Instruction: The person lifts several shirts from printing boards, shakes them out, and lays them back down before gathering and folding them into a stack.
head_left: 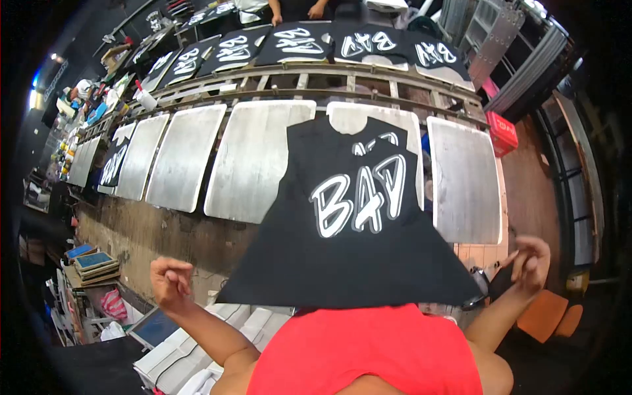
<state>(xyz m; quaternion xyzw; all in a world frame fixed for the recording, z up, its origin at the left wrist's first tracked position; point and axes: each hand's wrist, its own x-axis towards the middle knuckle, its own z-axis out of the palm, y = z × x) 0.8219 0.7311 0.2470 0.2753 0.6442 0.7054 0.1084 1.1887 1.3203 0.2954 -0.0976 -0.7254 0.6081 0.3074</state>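
Note:
A black fabric shirt panel point(349, 257) with white "BAD" lettering spreads wide in front of my red top. Its upper part lies over a pale, flat printing board point(408, 122), and its lower edge reaches close to my body. My left hand point(172, 283) is left of the panel's lower left corner, apart from it, fingers loosely bent and holding nothing. Beyond the lower right corner, my right hand point(528, 263) is raised with bent, parted fingers and nothing in them. More white lettering shows above the main print, partly cut off.
Several pale boards point(260, 164) line a wooden rack point(303, 82). Black printed panels point(296, 43) lie along the far row, where another person's hands point(316, 10) show. A red crate point(501, 135) stands right; stacked framed screens point(95, 261) sit lower left.

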